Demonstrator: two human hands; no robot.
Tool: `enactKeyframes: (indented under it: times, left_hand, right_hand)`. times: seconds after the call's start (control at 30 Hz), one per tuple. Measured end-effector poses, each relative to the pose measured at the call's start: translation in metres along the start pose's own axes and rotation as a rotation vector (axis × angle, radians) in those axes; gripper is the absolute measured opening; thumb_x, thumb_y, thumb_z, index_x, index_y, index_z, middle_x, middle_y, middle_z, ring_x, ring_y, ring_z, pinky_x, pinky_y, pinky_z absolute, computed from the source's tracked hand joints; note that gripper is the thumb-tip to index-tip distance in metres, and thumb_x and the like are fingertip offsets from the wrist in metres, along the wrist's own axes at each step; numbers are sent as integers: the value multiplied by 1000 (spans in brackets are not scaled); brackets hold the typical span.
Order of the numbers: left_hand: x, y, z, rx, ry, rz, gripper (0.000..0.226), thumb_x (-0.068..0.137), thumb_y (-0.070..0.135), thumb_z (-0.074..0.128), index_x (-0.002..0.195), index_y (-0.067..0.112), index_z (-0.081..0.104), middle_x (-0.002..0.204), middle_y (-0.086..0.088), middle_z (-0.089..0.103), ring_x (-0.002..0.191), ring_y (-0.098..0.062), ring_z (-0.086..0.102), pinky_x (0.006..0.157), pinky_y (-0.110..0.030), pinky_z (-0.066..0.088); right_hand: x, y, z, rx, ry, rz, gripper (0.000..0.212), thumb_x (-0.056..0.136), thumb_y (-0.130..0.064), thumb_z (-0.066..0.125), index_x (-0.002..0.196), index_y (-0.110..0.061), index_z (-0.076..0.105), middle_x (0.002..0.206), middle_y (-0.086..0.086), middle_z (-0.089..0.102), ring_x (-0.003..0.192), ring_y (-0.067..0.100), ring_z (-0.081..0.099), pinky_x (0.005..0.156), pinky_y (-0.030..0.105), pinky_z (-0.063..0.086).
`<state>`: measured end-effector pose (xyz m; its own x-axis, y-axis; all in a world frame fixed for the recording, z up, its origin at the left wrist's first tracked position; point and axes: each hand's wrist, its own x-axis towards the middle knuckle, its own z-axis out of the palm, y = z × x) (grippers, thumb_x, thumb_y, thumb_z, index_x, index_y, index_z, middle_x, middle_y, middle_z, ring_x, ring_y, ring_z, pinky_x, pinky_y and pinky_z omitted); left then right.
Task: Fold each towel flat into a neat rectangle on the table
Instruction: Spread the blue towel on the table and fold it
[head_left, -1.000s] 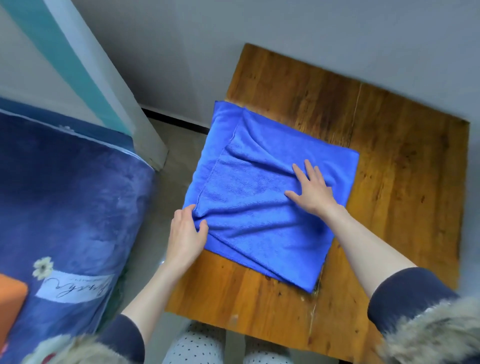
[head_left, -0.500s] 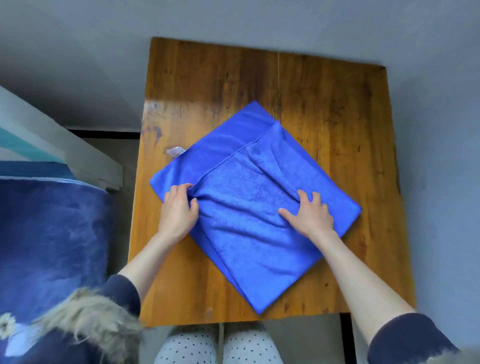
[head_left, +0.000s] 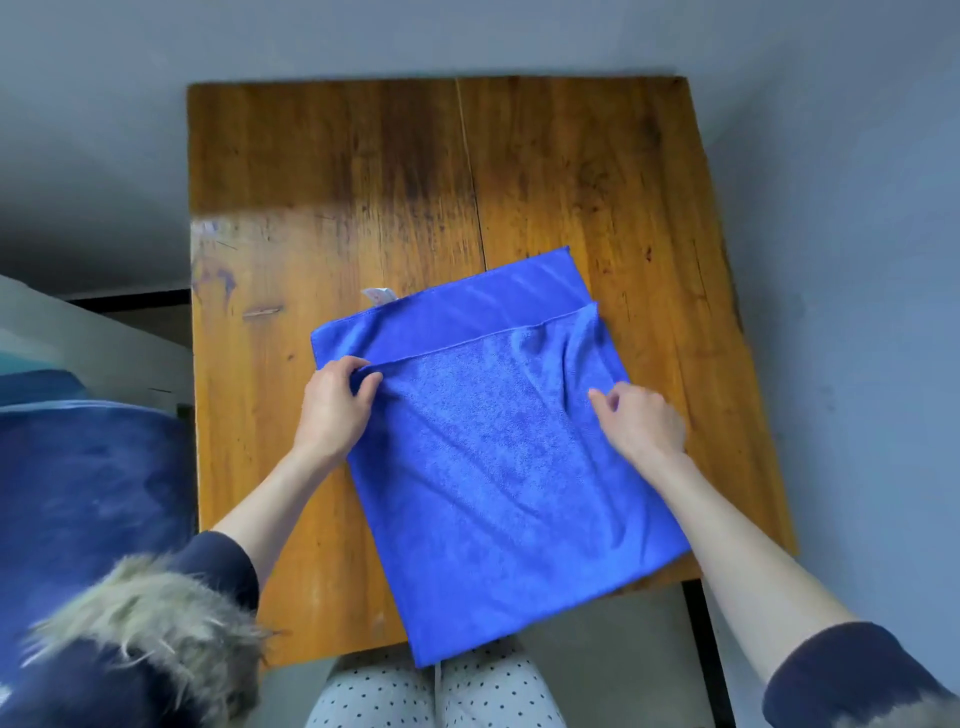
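Note:
A blue towel (head_left: 493, 467), folded double, lies on the wooden table (head_left: 363, 197). Its upper layer stops short of the far edge, so a strip of the lower layer shows there. The near corner hangs over the table's front edge. My left hand (head_left: 335, 402) pinches the upper layer's far left corner. My right hand (head_left: 641, 418) rests on the towel's right side with curled fingers; its grip is hidden. A small white label (head_left: 379, 295) sticks out at the far edge.
A grey wall runs behind and to the right of the table. A dark blue blanket (head_left: 88, 478) lies to the left. My dotted trousers (head_left: 431, 691) show below the front edge. Bare wood spreads across the table's far half.
The towel has turned and slid toward the front right, its near corner now over the edge. My right hand went from flat to curled. My left hand keeps its pinch.

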<state>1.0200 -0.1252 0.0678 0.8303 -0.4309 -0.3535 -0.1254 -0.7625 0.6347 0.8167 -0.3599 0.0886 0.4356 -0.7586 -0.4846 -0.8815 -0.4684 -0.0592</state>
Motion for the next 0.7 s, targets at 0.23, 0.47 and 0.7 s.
enactKeyframes:
  times: [0.23,0.47,0.7]
  left_hand:
    - [1,-1,-3,-113,33,-88,7,89,25,60,88,19,63,79,6,59,71,-12,51,66,-21,35]
    - [-9,2,-10,-416,44,-194,14,92,22,55,81,19,64,76,1,63,70,-12,60,77,-35,53]
    - [-32,11,-42,-773,40,-147,22,95,21,51,80,21,68,64,13,62,55,0,52,51,-11,44]
  right_hand:
    - [73,-33,-21,467,90,-8,36,92,-38,52,113,-10,56,116,12,59,112,30,52,91,35,40]
    - [82,-43,-23,616,61,10,44,89,-25,57,56,-17,29,54,0,27,58,20,29,51,33,19]
    - [60,-20,-64,1248,44,-22,19,89,-17,57,71,-12,60,72,1,54,71,14,46,61,27,36]
